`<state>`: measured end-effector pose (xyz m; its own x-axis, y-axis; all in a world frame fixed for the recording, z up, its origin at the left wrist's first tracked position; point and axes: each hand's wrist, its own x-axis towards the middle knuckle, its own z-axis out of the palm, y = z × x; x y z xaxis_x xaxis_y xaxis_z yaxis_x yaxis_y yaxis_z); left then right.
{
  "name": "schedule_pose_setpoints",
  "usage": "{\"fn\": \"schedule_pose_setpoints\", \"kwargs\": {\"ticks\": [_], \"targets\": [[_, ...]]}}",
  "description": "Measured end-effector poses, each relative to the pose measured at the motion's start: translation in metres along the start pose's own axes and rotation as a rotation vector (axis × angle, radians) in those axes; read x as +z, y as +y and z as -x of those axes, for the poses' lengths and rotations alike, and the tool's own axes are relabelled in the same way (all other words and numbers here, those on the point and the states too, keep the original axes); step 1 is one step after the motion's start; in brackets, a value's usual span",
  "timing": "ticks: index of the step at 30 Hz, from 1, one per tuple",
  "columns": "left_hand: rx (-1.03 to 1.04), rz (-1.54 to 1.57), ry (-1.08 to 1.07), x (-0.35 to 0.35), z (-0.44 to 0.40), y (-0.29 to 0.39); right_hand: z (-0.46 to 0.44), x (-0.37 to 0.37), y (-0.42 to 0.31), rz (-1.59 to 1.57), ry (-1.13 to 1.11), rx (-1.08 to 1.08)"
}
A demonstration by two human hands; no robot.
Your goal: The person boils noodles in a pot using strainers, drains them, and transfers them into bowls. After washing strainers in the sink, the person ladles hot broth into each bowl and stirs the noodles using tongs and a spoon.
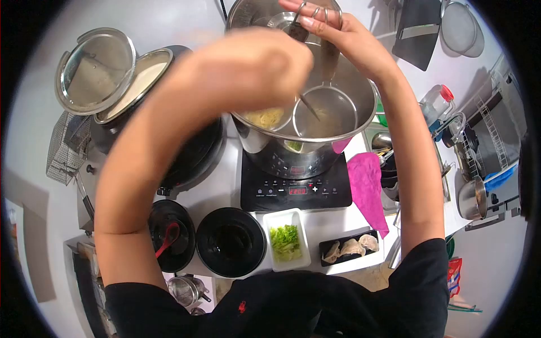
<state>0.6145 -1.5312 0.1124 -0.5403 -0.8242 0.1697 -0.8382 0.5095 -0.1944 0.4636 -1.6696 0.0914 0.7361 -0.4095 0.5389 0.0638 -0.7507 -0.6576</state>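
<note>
White worktop (228,183) runs beneath everything, with cookware and food set around the person within arm's reach. At the far left, a glass lid (97,70) stands tilted against the rim of an open pot (142,80), presumably parked there to leave the mouth uncovered. Just below, a black bowl (156,217) holds a red spoon (171,234), its handle angled up, probably so it stays easy to pick up; another black bowl (231,242) sits beside it. The left hand (270,67), blurred above the large pot (360,121), appears curled around a thin utensil (310,108) pointing down into it. Noodles (265,117) lie in a strainer basket inside that pot, likely kept apart there for lifting out together. The pot stands on an induction cooker (296,194) with a lit display, and the white tray (307,256) of lettuce (285,242) is close in front. Wire hooks (327,14) rise by the far rim, seemingly to keep handles clear of the pot; the right hand (329,28) has its fingers at them, though whether it grips I cannot tell. Dumplings (353,248) rest in a dark dish near a pink cloth (366,180).
</note>
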Motion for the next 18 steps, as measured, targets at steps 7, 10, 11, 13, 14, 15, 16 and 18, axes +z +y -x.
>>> {"fn": "schedule_pose_setpoints", "kwargs": {"ticks": [7,10,11,13,14,15,16,18], "targets": [[-0.066,0.001,-0.024,0.12,-0.071,0.0,0.022,-0.003,0.007,0.008,-0.055,0.093],[-0.007,0.033,0.096,0.11,-0.077,0.011,0.027,0.0,0.002,0.144,0.009,0.101],[0.015,0.055,0.094,0.097,-0.074,0.021,0.027,-0.002,0.002,0.185,0.018,0.088],[-0.041,0.082,-0.184,0.08,-0.066,0.032,0.028,-0.003,0.002,0.262,0.033,0.066],[-0.079,0.065,-0.237,0.07,-0.056,0.032,0.029,-0.003,0.002,0.28,0.048,0.116],[-0.118,0.047,-0.29,0.061,-0.047,0.028,0.029,-0.002,0.002,0.298,0.063,0.165],[-0.18,0.073,-0.281,0.053,-0.036,0.022,0.03,-0.001,0.001,0.347,0.095,0.151],[0.11,-0.058,0.262,0.051,0.018,-0.006,0.033,0.004,-0.003,0.477,0.177,0.065]]}}
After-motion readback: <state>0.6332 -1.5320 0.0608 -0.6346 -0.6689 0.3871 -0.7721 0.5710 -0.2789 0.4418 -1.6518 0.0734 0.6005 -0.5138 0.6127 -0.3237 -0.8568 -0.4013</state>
